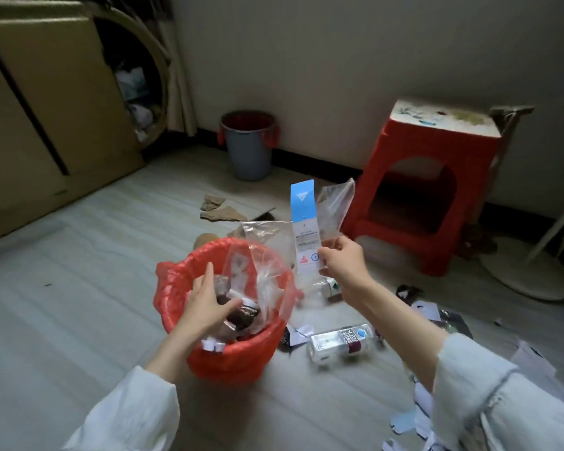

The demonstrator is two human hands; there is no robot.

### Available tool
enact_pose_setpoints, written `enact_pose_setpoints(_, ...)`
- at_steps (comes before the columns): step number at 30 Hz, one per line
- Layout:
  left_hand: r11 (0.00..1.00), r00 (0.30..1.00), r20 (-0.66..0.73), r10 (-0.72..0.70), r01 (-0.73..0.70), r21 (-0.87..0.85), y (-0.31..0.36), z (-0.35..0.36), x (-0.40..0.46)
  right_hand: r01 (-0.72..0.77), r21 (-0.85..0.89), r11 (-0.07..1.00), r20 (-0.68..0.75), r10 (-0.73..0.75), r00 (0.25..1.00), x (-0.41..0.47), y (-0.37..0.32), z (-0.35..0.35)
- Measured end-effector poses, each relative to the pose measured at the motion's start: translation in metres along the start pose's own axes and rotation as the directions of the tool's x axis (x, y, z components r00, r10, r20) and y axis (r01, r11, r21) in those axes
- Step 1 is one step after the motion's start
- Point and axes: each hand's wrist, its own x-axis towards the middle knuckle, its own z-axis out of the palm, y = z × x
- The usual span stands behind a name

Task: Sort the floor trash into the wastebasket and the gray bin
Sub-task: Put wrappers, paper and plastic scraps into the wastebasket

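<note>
The left hand [205, 304] is held over the mouth of the red-lined wastebasket [228, 356], fingers spread and relaxed, palm down. The right hand [344, 260] is raised just right of the wastebasket, thumb and fingers pinched. Both forearms are bare, pale sleeves pushed back.

right hand [342, 258] pinching card [305, 229], possibly packaging

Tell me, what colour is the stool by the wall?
Red, with a pale patterned top; the stool shows in the head view.
</note>
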Motion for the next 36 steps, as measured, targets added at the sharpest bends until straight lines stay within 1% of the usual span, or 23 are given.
enact_pose_setpoints(1,0.999,1.000,-0.026,0.002,-0.003,-0.046,-0.006,-0.001,0.002,-0.016,-0.011,1.000,0.024,0.016,1.000,0.002,0.000,0.009)
enact_pose_setpoints(4,0.985,0.981,-0.194,-0.010,-0.024,-0.171,-0.020,-0.008,0.007,-0.061,-0.017,0.998,0.117,0.062,0.991,0.010,0.003,0.035)
enact_pose_setpoints(5,0.971,0.973,-0.230,-0.031,-0.025,-0.237,-0.023,-0.011,0.010,-0.072,-0.007,0.997,0.149,0.072,0.986,0.013,0.005,0.043)
enact_pose_setpoints(7,0.917,0.958,-0.259,-0.121,0.007,-0.400,-0.028,-0.018,0.017,-0.080,-0.014,0.997,0.200,0.081,0.976,0.018,0.009,0.062)
enact_pose_setpoints(9,0.873,0.942,-0.269,-0.202,0.048,-0.486,-0.032,-0.023,0.023,-0.056,-0.080,0.995,0.223,0.073,0.972,0.023,0.015,0.075)
enact_pose_setpoints(13,0.871,0.920,-0.317,-0.232,0.051,-0.489,-0.041,-0.020,0.036,0.012,-0.176,0.984,0.196,0.024,0.980,0.030,0.029,0.091)
enact_pose_setpoints(15,0.875,0.904,-0.360,-0.229,0.028,-0.484,-0.043,-0.017,0.041,0.038,-0.184,0.982,0.158,-0.008,0.987,0.033,0.032,0.094)
enact_pose_setpoints(17,0.897,0.905,-0.371,-0.209,0.026,-0.441,-0.044,-0.016,0.046,0.077,-0.189,0.979,0.122,-0.055,0.991,0.036,0.030,0.093)
enact_pose_setpoints(20,0.918,0.942,-0.305,-0.140,0.007,-0.397,-0.035,-0.012,0.046,0.126,-0.157,0.980,0.087,-0.113,0.990,0.038,0.020,0.083)
enact_pose_setpoints(23,0.959,0.969,-0.244,-0.045,-0.027,-0.283,-0.018,-0.012,0.047,0.206,-0.128,0.970,0.118,-0.191,0.974,0.036,0.009,0.067)
enact_pose_setpoints(24,0.959,0.973,-0.227,-0.031,-0.035,-0.282,-0.013,-0.015,0.050,0.238,-0.139,0.961,0.129,-0.221,0.967,0.035,0.008,0.062)
enact_pose_setpoints(26,0.919,0.985,-0.160,-0.069,0.000,-0.393,-0.007,-0.022,0.061,0.299,-0.157,0.941,0.136,-0.279,0.951,0.033,0.008,0.053)
enact_pose_setpoints(29,0.773,0.991,0.007,-0.130,0.106,-0.625,-0.001,-0.030,0.074,0.379,-0.219,0.899,0.132,-0.358,0.924,0.032,0.011,0.044)
enact_pose_setpoints(30,0.749,0.991,0.056,-0.118,0.126,-0.650,-0.001,-0.030,0.076,0.409,-0.253,0.877,0.139,-0.385,0.912,0.032,0.012,0.043)
enact_pose_setpoints(31,0.755,0.992,0.085,-0.096,0.128,-0.643,-0.002,-0.028,0.077,0.436,-0.275,0.857,0.152,-0.409,0.900,0.032,0.012,0.041)
enact_pose_setpoints(34,0.812,0.987,0.153,-0.047,0.127,-0.569,-0.004,-0.024,0.079,0.490,-0.321,0.810,0.209,-0.444,0.871,0.030,0.016,0.039)
enact_pose_setpoints(36,0.826,0.974,0.220,-0.050,0.164,-0.539,-0.004,-0.026,0.079,0.516,-0.353,0.780,0.269,-0.444,0.855,0.027,0.019,0.041)
